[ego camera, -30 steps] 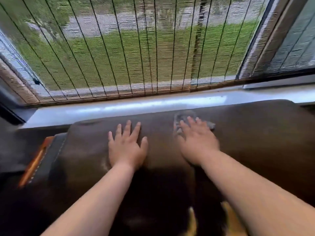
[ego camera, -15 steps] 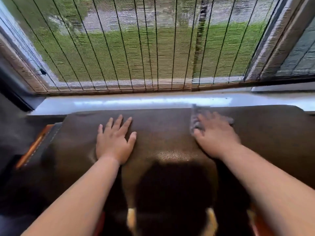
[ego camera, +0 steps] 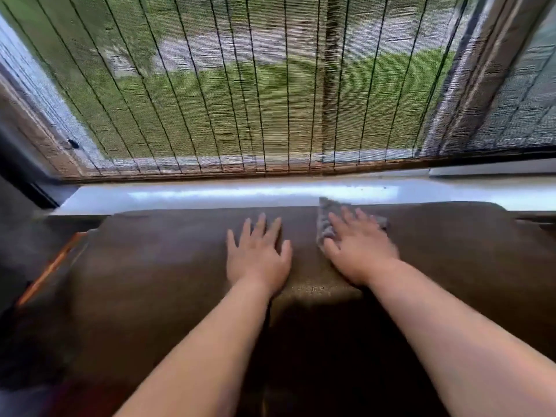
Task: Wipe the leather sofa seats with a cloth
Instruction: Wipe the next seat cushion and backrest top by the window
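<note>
1. Grey cloth (ego camera: 323,225) lies flat under the right hand (ego camera: 359,245), whose fingers are spread wide and straight, pressing the fabric down instead of gripping it. That flat palm likely spreads pressure so the cloth slides without bunching.
2. Part of the cloth shows past the fingertips and beside the thumb, at the far edge of the sofa (ego camera: 156,266), right where the brown leather meets the window sill (ego camera: 210,195).
3. Just beside it, apart from the cloth, the left hand (ego camera: 258,258) rests palm-down on bare leather, fingers straight and slightly fanned, holding nothing. It seems to serve as a brace while the person leans forward over the sofa.
4. Both forearms reach in from the near edge, roughly parallel, so the body's weight appears carried by both palms.
5. The leather surface here looks like the top of the sofa's back, not a seat cushion; I cannot tell for certain. A grainy lighter patch shows between the wrists, with a dark shadow nearer the person.
6. At the left edge of the sofa an orange-trimmed seam (ego camera: 51,269) runs diagonally.
7. Beyond the sill hangs a woven bamboo blind (ego camera: 240,85), with grass and a pale path visible through it.
8. By my judgement, wiping is under way along the far edge, and much leather to the right and left looks yet to be covered.
</note>
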The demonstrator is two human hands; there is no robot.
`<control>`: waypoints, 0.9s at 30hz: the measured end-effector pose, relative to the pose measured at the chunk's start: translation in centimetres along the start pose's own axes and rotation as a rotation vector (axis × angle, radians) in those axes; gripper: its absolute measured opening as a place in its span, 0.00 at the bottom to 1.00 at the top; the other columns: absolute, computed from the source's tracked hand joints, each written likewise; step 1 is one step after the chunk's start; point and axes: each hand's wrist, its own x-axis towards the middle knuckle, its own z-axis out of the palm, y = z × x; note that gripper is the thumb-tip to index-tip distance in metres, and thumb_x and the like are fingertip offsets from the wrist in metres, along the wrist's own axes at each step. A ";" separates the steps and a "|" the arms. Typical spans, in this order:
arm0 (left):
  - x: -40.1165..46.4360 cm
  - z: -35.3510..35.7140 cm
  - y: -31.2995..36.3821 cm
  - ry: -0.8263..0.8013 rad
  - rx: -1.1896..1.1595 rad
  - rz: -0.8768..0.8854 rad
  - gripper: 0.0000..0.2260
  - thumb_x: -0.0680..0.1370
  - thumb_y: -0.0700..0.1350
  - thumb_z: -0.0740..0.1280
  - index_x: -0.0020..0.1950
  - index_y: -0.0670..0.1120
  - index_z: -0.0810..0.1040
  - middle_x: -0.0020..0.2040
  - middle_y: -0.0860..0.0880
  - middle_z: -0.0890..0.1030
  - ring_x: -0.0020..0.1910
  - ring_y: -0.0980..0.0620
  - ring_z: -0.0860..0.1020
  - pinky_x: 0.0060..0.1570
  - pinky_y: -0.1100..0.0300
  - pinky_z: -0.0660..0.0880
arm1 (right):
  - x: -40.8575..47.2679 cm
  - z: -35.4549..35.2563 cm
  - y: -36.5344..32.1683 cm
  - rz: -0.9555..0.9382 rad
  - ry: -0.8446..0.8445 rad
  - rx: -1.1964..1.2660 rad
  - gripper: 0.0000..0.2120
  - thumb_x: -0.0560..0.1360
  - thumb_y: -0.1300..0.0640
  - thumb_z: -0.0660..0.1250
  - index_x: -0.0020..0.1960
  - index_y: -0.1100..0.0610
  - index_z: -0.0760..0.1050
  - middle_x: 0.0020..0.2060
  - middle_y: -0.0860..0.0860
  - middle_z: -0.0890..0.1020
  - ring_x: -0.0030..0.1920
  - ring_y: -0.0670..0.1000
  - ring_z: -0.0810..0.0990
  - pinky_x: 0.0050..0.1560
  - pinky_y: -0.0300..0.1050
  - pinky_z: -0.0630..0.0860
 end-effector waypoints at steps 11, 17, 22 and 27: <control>0.3 2.6 -1.1 0.148 0.094 0.014 0.32 0.80 0.66 0.43 0.85 0.63 0.52 0.86 0.55 0.53 0.85 0.48 0.51 0.82 0.42 0.48 | -0.5 0.6 -0.3 -0.085 -0.075 0.028 0.32 0.84 0.41 0.45 0.85 0.48 0.43 0.84 0.50 0.42 0.83 0.56 0.39 0.82 0.56 0.39; 0.2 2.6 -0.8 0.194 0.050 0.004 0.33 0.78 0.66 0.45 0.84 0.62 0.59 0.85 0.54 0.59 0.84 0.48 0.56 0.82 0.42 0.50 | -0.5 -0.9 13.1 0.344 0.024 0.015 0.34 0.81 0.41 0.45 0.85 0.49 0.48 0.85 0.54 0.48 0.83 0.59 0.47 0.82 0.59 0.44; 0.3 2.8 -0.8 0.209 0.062 -0.001 0.33 0.78 0.66 0.45 0.83 0.62 0.61 0.84 0.53 0.62 0.83 0.47 0.58 0.81 0.41 0.52 | -0.3 0.2 6.3 0.148 0.015 0.016 0.33 0.83 0.41 0.45 0.85 0.49 0.46 0.84 0.56 0.46 0.83 0.60 0.44 0.82 0.59 0.43; 0.2 3.0 -0.9 0.232 0.052 0.005 0.34 0.78 0.66 0.45 0.83 0.61 0.63 0.84 0.53 0.62 0.83 0.47 0.59 0.81 0.42 0.52 | -2.5 -0.4 10.5 0.018 -0.013 0.008 0.34 0.82 0.38 0.45 0.85 0.47 0.44 0.84 0.51 0.44 0.84 0.55 0.44 0.83 0.53 0.43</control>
